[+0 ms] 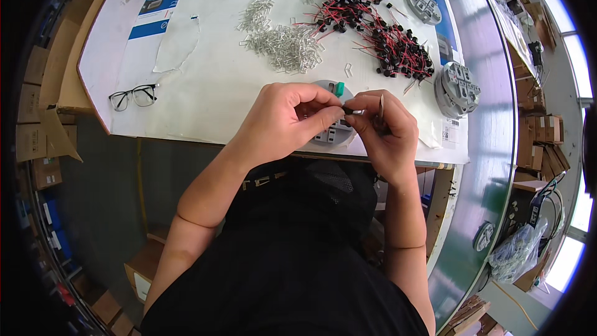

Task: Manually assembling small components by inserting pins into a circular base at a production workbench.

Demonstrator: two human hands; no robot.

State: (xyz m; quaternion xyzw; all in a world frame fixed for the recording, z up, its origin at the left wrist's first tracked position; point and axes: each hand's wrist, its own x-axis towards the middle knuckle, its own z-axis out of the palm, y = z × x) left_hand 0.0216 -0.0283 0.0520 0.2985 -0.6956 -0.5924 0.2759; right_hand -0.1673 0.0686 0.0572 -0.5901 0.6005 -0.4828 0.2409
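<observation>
My left hand (pixel 280 118) and my right hand (pixel 392 134) meet near the front edge of the table. Their fingertips pinch a small black part (pixel 349 111) between them; its details are too small to make out. A thin metal pointed tool, perhaps tweezers (pixel 381 104), sticks up from among my right hand's fingers. Under both hands lies a round grey plastic base (pixel 324 137) with slots, partly covered by them. A green block (pixel 339 89) stands at its far side, just beyond the fingertips.
Beyond my hands lie a heap of bent metal clips (pixel 289 50) and a pile of black parts with red wires (pixel 398 46). Stacked grey bases (pixel 458 90) stand at the right, another grey base (pixel 424 6) farther back. Eyeglasses (pixel 134 97) rest at the left edge.
</observation>
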